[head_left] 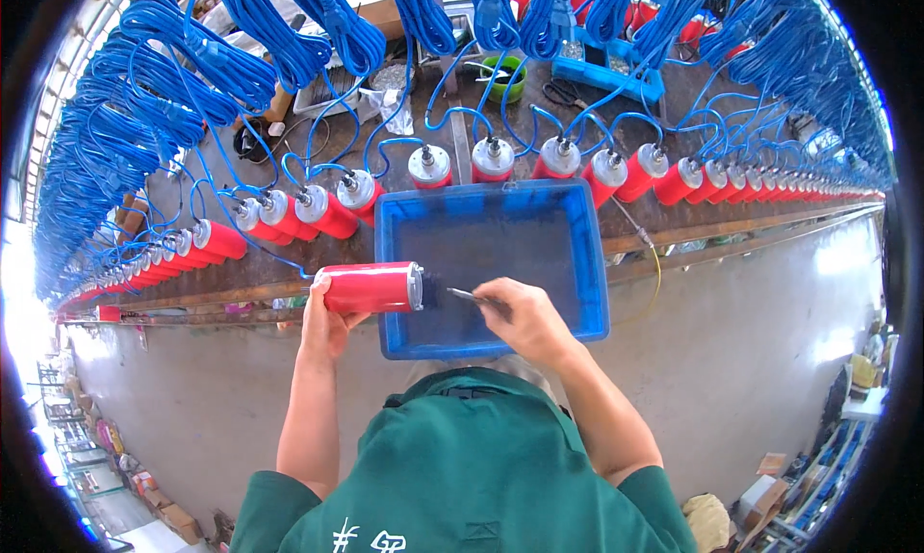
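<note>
My left hand (327, 322) grips a red cylinder (368, 288) held on its side, fingers wrapped round its left end. A silver end cap (416, 286) with small studs faces right. A blue cable runs to the gripped end of the cylinder. My right hand (523, 317) is closed on a slim pointed metal tool (466, 293), whose tip points left toward the end cap and stays apart from it. Both hands are over or beside a blue plastic bin (587, 264), which lies in front of my body.
A long row of upright red cylinders (645, 171) with silver tops lines the workbench (339, 153). Blue cable coils (337, 33) hang above them. Farther back are a green cup (503, 79), scissors (563, 94) and a light-blue tray (616, 72).
</note>
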`<state>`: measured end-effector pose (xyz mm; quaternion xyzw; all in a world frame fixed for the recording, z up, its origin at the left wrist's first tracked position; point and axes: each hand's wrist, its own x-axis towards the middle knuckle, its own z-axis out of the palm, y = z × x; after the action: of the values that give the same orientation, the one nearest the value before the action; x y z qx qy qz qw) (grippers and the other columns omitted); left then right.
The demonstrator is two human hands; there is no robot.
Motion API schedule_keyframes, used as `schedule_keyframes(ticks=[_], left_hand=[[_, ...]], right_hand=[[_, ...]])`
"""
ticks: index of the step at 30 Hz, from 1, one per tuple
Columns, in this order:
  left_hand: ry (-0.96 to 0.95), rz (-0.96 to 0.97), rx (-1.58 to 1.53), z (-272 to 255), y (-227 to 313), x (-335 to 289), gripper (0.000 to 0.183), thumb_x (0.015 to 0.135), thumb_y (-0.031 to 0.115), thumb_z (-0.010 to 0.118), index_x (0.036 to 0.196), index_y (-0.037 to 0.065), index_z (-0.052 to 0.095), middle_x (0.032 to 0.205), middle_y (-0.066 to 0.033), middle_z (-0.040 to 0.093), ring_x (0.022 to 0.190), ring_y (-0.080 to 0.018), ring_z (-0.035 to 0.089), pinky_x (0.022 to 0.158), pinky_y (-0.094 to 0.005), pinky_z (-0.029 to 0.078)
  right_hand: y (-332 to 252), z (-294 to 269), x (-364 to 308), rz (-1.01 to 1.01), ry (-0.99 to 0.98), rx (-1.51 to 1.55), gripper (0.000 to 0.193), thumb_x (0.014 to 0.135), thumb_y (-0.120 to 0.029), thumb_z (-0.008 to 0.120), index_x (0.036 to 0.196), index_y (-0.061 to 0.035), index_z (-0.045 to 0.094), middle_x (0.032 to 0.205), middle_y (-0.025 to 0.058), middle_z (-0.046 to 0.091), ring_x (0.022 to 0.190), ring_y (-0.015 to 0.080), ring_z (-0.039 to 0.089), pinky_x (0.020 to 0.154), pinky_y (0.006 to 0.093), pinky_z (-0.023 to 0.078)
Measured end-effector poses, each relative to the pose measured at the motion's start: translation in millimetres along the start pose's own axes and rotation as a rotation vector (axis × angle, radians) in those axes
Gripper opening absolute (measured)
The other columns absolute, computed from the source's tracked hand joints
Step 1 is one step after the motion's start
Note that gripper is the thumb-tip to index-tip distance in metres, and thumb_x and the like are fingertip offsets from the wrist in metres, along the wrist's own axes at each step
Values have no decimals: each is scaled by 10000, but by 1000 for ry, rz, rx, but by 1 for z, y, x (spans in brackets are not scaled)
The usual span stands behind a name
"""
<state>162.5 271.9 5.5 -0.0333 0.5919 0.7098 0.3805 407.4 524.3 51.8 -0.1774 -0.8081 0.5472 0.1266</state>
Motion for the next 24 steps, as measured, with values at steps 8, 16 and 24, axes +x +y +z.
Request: schedule_keyframes(ticks=[8,16,24], left_hand=[[-17,4,-6,-1,1,3,626,974,631,637,1375,153,592,1282,-93,740,1146,-259,742,880,-441,663],[-31,-21,-8,-6,0,8,612,984,600,636,1392,148,577,1284,-106,733,1135,-268,746,880,-450,665],[-40,-21,-20,-7,-2,11,588,999,573,627,1404,152,561,1302,-105,721,1148,-280,741,884,-473,664]], right_hand=[[12,19,48,-242,4,-199,179,943,-85,682,1118,-52,697,1040,158,711,953,396,705,847,478,563],[14,19,64,-316,-99,-305,178,916,-69,690,1094,-64,689,1041,138,706,1006,358,700,890,455,577],[10,13,68,-545,-159,-638,241,875,-39,710,1112,-63,677,1094,87,697,1067,284,682,945,375,579]])
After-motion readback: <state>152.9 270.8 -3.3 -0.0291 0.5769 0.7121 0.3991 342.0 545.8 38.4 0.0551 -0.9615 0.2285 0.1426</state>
